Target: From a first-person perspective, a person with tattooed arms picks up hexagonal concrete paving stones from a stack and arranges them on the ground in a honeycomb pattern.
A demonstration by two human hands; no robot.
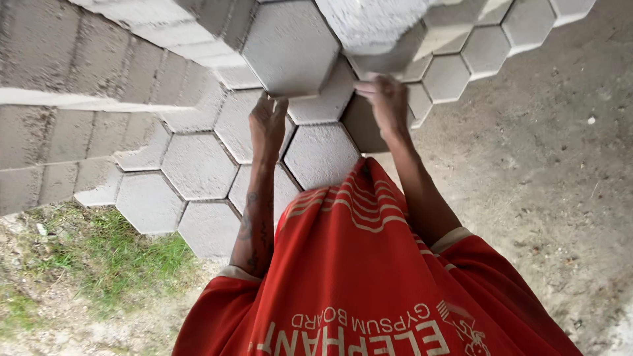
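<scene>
I look down over my red shirt at two grey hexagonal paving blocks held up in front of me. My left hand [267,125] grips the lower edge of the left hexagonal block [290,46]. My right hand [386,99] presses its fingers against the underside of the right pale block [376,33], which stands beside the first one. Both blocks hang above a patch of laid hexagonal pavers [198,165] on the ground.
A stack of grey blocks [59,99] stands at the left. Grass and dirt [99,264] lie at the lower left. Bare sandy ground [547,171] spreads to the right of the pavers.
</scene>
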